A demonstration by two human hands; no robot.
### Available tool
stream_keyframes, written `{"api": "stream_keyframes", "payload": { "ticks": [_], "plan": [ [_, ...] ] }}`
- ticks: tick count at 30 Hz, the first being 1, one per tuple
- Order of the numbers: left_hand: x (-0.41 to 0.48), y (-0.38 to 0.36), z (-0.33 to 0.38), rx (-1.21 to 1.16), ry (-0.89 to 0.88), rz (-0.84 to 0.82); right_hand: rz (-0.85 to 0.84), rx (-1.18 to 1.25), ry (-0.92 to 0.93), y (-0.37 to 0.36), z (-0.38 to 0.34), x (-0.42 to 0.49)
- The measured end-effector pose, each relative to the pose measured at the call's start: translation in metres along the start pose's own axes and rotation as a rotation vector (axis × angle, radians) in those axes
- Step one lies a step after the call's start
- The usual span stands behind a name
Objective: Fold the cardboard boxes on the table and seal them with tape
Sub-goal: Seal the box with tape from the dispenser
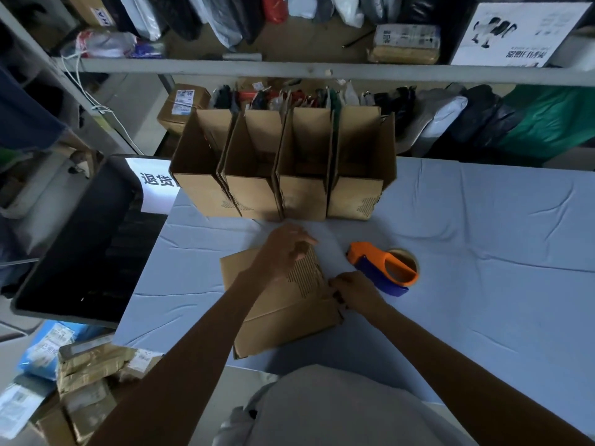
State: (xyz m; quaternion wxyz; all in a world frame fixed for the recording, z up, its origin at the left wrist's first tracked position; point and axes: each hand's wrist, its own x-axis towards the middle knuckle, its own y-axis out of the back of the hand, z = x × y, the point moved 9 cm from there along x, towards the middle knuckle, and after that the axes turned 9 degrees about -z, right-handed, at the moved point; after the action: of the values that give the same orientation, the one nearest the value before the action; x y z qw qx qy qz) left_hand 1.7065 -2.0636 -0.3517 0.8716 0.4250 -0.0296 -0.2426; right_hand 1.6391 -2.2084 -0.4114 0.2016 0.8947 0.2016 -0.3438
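A flattened cardboard box (283, 320) lies on the blue-covered table (483, 252) in front of me. My left hand (283, 249) curls over its far top edge, fingers hooked on the cardboard. My right hand (354, 292) pinches the box's right edge near the printed text. An orange and blue tape dispenser (383, 268) with a tape roll lies just right of the box, close to my right hand. Several erected boxes (283, 165) with open tops stand in a row at the table's far edge.
A black bin (80, 252) with a white label stands left of the table. Taped parcels (90, 375) lie on the floor at lower left. Shelves (322, 70) behind the table hold bags and packages.
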Motion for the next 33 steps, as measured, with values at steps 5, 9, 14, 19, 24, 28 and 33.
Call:
{"api": "stream_keyframes", "payload": {
  "ticks": [5,9,14,19,24,28,33],
  "plan": [
    [-0.006,-0.017,-0.01,0.149,-0.04,0.066,0.171,-0.039,0.319,-0.002,-0.041,-0.005],
    [0.0,-0.016,-0.011,0.08,0.001,0.015,0.34,-0.166,0.34,-0.001,-0.041,-0.002],
    [0.007,-0.02,-0.016,0.08,0.048,-0.09,0.406,-0.269,0.27,-0.006,-0.031,-0.014],
    [0.019,-0.014,-0.012,0.077,0.021,-0.087,0.33,-0.261,0.257,-0.019,-0.025,-0.019],
    [0.01,-0.019,-0.018,0.068,0.117,0.034,0.345,-0.216,0.304,-0.019,-0.026,-0.016],
    [-0.019,-0.023,-0.028,0.076,0.231,0.181,0.293,-0.171,0.343,-0.02,-0.025,-0.015],
    [-0.027,-0.027,-0.031,0.039,0.208,0.178,0.266,-0.228,0.317,0.01,-0.016,-0.014]
  ]
}}
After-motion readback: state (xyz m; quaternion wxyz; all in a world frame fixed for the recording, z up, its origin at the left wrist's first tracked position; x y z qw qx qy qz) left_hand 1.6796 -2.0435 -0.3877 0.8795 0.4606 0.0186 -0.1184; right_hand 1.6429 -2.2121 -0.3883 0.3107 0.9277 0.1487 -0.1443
